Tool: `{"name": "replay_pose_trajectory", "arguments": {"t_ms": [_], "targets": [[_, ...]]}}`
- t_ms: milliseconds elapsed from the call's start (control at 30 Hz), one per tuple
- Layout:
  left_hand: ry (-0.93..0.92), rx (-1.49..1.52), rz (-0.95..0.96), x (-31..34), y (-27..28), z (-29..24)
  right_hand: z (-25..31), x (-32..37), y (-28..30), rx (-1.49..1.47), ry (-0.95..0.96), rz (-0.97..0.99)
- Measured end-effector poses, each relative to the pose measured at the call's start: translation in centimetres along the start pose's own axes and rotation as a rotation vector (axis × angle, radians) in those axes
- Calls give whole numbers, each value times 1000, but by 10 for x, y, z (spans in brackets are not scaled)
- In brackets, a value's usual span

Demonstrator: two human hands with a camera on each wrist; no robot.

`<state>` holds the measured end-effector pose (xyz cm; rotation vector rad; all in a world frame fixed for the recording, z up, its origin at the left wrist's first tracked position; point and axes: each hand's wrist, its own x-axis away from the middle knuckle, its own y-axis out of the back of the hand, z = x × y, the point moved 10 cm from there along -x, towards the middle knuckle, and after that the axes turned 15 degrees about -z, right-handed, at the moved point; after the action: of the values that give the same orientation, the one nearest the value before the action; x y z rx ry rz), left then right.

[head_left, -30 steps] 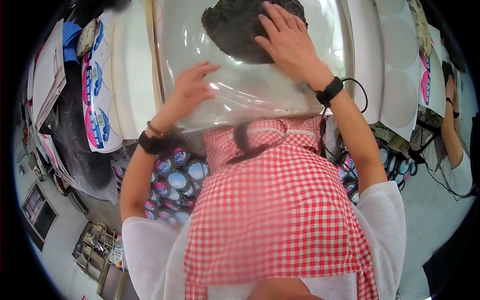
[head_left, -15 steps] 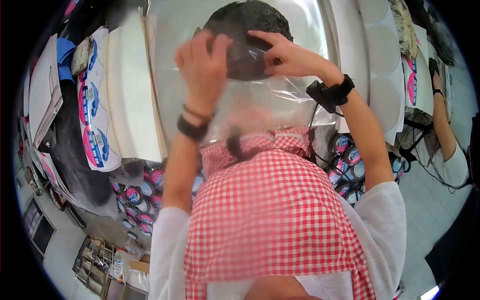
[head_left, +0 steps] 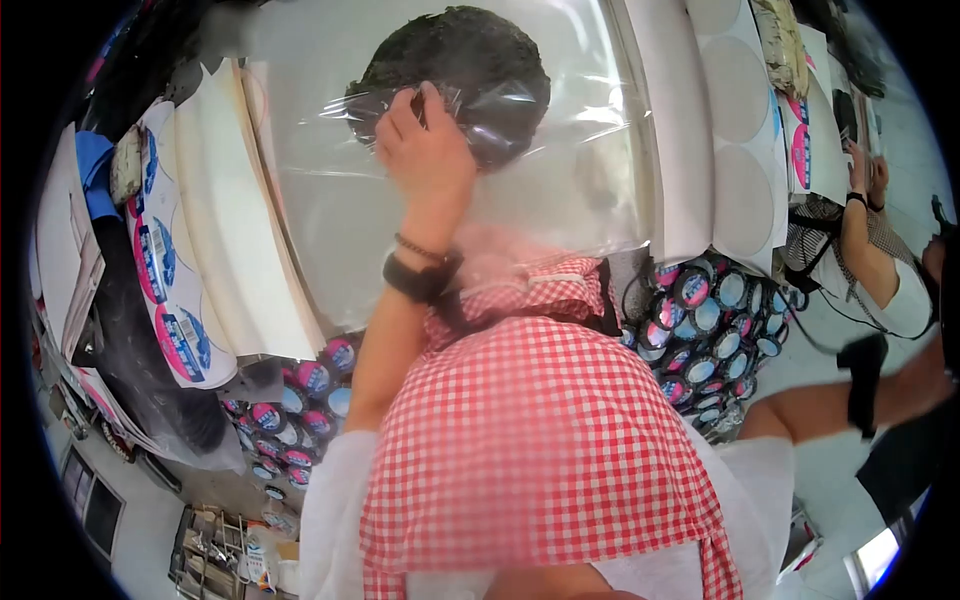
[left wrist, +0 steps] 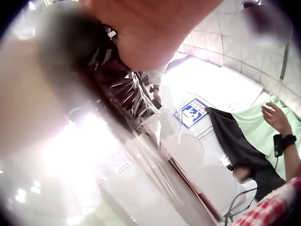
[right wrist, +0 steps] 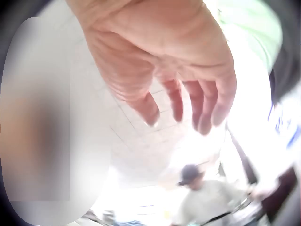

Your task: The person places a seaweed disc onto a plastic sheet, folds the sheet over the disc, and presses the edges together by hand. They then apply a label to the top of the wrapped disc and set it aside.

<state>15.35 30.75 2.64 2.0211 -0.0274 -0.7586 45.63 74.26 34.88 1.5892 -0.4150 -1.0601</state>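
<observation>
A round, dark green disc that looks like dried seaweed [head_left: 470,50] lies under clear plastic film [head_left: 580,185] on the table in the head view. My left hand [head_left: 430,165] is over the disc's lower left part, thumb and fingers pinching a gathered fold of the film. Crinkled, shiny film shows beside the left hand [left wrist: 150,33] in the left wrist view. My right arm reaches out to the far right, away from the disc. In the right wrist view the right hand [right wrist: 174,56] is empty, its fingers loose and spread.
Cream paper sheets [head_left: 230,220] and printed label sheets [head_left: 170,300] lie left of the film; white sheets with round cut-outs [head_left: 745,190] lie to its right. Several round packs with pink and blue labels [head_left: 710,330] sit below the table edge. Another person [head_left: 880,260] works at the right.
My right hand has left the disc and swung out to the right. The left hand has moved onto the disc and now pinches the film, which is drawn up in creases.
</observation>
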Motion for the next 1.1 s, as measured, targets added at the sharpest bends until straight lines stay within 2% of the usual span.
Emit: {"name": "replay_pose_trajectory", "arguments": {"t_ms": [33, 100, 167, 233, 300, 333, 367, 400, 467, 500, 533, 600, 667, 733, 767, 867, 900, 1000, 1067, 1100], "targets": [[5, -2, 11, 0, 1, 0, 8, 14, 1, 64, 38, -87], [0, -15, 18, -3, 1, -1, 99, 74, -37, -140, 172, -111], [-2, -47, 24, -2, 2, -2, 224, 149, -109, -456, 347, 39], [-3, -36, 49, -1, 2, -3, 323, 208, -176, -554, 465, 128], [1, -99, 19, -3, 9, -8, 365, 231, -221, -430, 446, 74], [-8, -168, -11, -3, 16, -14, 375, 231, -225, -375, 427, 13], [-16, -238, -46, -7, 20, -16, 391, 234, -224, -151, 595, -85], [-13, -185, -50, -6, 16, -15, 401, 235, -210, -216, 644, -201], [-15, -72, -58, -7, 9, -13, 411, 236, -197, -489, 652, -265], [-58, 12, -60, -6, 12, -18, 409, 241, -213, -698, 620, -212], [38, 205, -70, -6, 14, -14, 411, 239, -215, -904, 579, -151], [233, 590, -86, -3, 13, -7, 394, 236, -251, -1201, 69, 257], [193, 563, -69, -9, 9, -6, 393, 234, -260, -1275, -113, 366], [166, 533, -36, -10, 9, -4, 395, 230, -245, -1159, 46, 190], [21, 244, 5, -12, 13, -10, 401, 228, -228, -1061, 254, -60], [-89, 28, -163, -23, 28, -17, 411, 229, -221, -584, 456, -204], [-98, 98, -104, -19, 18, -16, 410, 232, -226, -615, 470, -236], [309, 546, -298, -11, 15, 21, 402, 221, -252, -1058, 163, 97], [451, 575, -88, -22, 7, 27, 414, 220, -249, -920, 348, -12], [347, 482, -9, -28, 3, 23, 419, 220, -245, -833, 439, -35]]}}
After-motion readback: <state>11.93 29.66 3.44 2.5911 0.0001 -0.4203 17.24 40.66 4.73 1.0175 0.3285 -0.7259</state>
